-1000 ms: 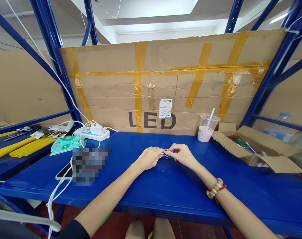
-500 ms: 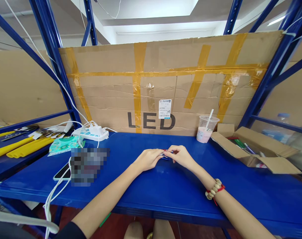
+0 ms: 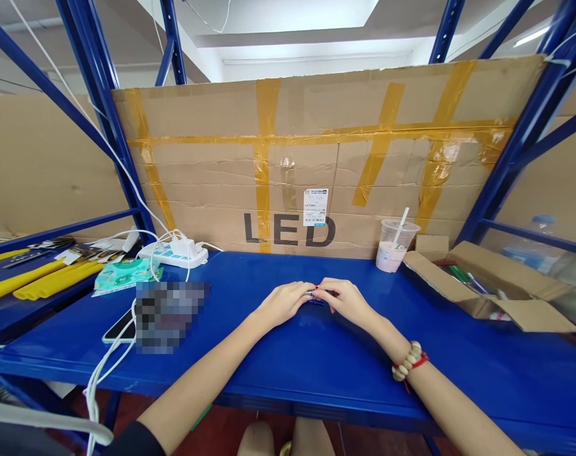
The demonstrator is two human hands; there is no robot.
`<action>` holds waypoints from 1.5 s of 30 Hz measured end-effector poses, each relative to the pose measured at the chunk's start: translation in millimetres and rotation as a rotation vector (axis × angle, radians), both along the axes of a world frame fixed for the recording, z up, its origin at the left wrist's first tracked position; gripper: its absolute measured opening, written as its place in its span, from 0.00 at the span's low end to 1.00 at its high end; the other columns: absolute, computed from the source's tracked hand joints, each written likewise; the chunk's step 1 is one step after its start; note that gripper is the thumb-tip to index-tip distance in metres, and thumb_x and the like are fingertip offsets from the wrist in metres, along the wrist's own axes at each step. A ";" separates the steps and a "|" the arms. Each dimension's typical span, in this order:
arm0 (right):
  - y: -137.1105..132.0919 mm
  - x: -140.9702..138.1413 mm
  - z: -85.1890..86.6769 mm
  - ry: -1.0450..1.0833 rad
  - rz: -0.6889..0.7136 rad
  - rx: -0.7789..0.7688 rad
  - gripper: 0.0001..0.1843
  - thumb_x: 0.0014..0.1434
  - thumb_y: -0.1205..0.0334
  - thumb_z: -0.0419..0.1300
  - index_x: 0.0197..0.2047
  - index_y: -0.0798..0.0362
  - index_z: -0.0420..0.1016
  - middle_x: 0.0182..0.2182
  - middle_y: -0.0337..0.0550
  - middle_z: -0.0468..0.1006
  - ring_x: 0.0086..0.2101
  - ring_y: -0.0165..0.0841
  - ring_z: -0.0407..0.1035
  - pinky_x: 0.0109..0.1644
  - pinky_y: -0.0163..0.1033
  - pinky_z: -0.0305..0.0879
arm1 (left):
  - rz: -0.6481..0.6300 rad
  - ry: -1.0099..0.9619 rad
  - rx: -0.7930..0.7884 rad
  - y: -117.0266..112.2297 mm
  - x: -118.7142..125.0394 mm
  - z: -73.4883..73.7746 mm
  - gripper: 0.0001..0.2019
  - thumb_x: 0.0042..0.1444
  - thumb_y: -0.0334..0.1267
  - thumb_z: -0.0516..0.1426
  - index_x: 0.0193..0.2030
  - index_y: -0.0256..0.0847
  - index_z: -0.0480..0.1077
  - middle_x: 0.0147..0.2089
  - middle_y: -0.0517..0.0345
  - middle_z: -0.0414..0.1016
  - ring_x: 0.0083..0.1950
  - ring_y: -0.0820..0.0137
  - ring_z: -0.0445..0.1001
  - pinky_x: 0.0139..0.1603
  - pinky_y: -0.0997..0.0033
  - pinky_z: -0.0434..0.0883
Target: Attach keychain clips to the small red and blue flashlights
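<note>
My left hand [image 3: 284, 302] and my right hand [image 3: 343, 297] meet over the middle of the blue tabletop [image 3: 288, 361]. Their fingertips are bent together around a thin, pen-like piece [image 3: 309, 293] with silver and a little red showing. Most of it is hidden by the fingers, so its exact kind is unclear. Just beneath the fingertips, a small shiny blue piece [image 3: 317, 302] shows on or close above the tabletop. Both hands are closed, the right fingers curled over from the right side.
Right of the hands stand a plastic cup [image 3: 390, 253] of pink drink with a straw and an open cardboard box [image 3: 478, 307] holding pens. On the left are a white power strip [image 3: 173, 254], green packet [image 3: 126, 274], phone [image 3: 119, 328] and white cables [image 3: 92, 396]. Cardboard [image 3: 211, 183] walls the back.
My right hand's fingers have closed down flatter, nearer the left fingertips. My left hand has hardly moved. The camera view has shifted very slightly.
</note>
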State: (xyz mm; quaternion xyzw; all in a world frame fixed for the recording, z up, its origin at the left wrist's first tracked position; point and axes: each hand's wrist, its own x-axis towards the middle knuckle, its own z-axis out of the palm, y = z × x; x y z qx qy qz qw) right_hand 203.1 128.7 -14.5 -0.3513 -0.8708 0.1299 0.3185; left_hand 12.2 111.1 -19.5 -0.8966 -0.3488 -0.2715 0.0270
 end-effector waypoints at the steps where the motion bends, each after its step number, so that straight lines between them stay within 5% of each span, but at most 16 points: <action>1: -0.4 0.0 0.4 -0.008 -0.014 0.029 0.23 0.62 0.49 0.47 0.26 0.57 0.70 0.26 0.38 0.69 0.23 0.20 0.62 0.30 0.28 0.55 | -0.008 -0.025 -0.008 0.0 0.4 0.1 0.11 0.63 0.36 0.45 0.50 0.37 0.61 0.49 0.54 0.68 0.48 0.70 0.68 0.49 0.72 0.65; 7: 0.0 -1.0 -2.0 -0.179 -0.108 0.259 0.21 0.65 0.53 0.42 0.33 0.55 0.71 0.31 0.38 0.70 0.28 0.22 0.64 0.29 0.28 0.50 | -0.049 -0.056 0.054 2.7 -0.4 -4.0 0.11 0.64 0.34 0.42 0.45 0.35 0.62 0.39 0.53 0.68 0.40 0.70 0.67 0.43 0.71 0.66; 12: 2.0 -1.0 -9.7 -0.348 -0.163 0.423 0.21 0.65 0.53 0.41 0.35 0.55 0.70 0.32 0.40 0.71 0.27 0.24 0.65 0.25 0.31 0.45 | -0.074 -0.061 0.140 5.5 -0.6 -11.8 0.10 0.63 0.33 0.43 0.45 0.35 0.63 0.41 0.52 0.70 0.41 0.69 0.69 0.44 0.71 0.66; 16: -3.0 -5.1 -10.3 -0.256 -0.119 0.284 0.20 0.65 0.56 0.42 0.30 0.57 0.69 0.30 0.41 0.71 0.28 0.25 0.67 0.28 0.29 0.51 | -0.071 -0.011 0.266 7.0 -1.3 -15.6 0.10 0.63 0.32 0.44 0.45 0.35 0.64 0.42 0.52 0.71 0.41 0.68 0.70 0.43 0.70 0.67; 21: -5.0 -13.4 -11.7 0.068 0.028 -0.326 0.25 0.62 0.48 0.41 0.24 0.58 0.60 0.15 0.36 0.61 0.14 0.22 0.59 0.21 0.27 0.54 | -0.051 0.023 0.430 9.0 -2.2 -15.1 0.11 0.63 0.33 0.43 0.43 0.35 0.65 0.37 0.53 0.72 0.36 0.69 0.69 0.39 0.69 0.67; 23: -2.6 -14.9 -13.2 0.165 0.055 -0.424 0.27 0.59 0.42 0.42 0.24 0.58 0.59 0.16 0.36 0.60 0.13 0.23 0.59 0.18 0.27 0.51 | -0.030 0.028 0.432 9.9 -2.0 -14.3 0.11 0.63 0.32 0.43 0.41 0.34 0.65 0.35 0.53 0.71 0.34 0.69 0.68 0.37 0.69 0.66; 33: 2.9 -11.0 -11.9 0.150 0.036 -0.380 0.30 0.58 0.40 0.43 0.25 0.59 0.64 0.18 0.38 0.64 0.15 0.22 0.61 0.20 0.27 0.55 | -0.047 -0.016 0.248 9.7 1.4 -11.8 0.11 0.63 0.33 0.44 0.45 0.34 0.64 0.36 0.53 0.70 0.37 0.68 0.67 0.40 0.69 0.66; 40: -2.0 -10.2 -4.4 0.042 -0.121 -0.282 0.30 0.60 0.41 0.41 0.28 0.57 0.70 0.20 0.35 0.69 0.17 0.21 0.63 0.26 0.27 0.56 | -0.051 -0.098 0.087 8.2 5.0 -10.1 0.10 0.62 0.31 0.44 0.42 0.37 0.64 0.39 0.55 0.71 0.39 0.70 0.67 0.43 0.71 0.66; 45: 0.3 3.2 11.1 0.167 -0.391 -0.156 0.30 0.61 0.40 0.40 0.31 0.54 0.73 0.22 0.35 0.70 0.19 0.21 0.64 0.27 0.28 0.55 | 0.050 -0.144 0.074 14.2 3.7 -15.0 0.11 0.63 0.34 0.44 0.47 0.37 0.63 0.45 0.54 0.71 0.45 0.68 0.69 0.47 0.70 0.66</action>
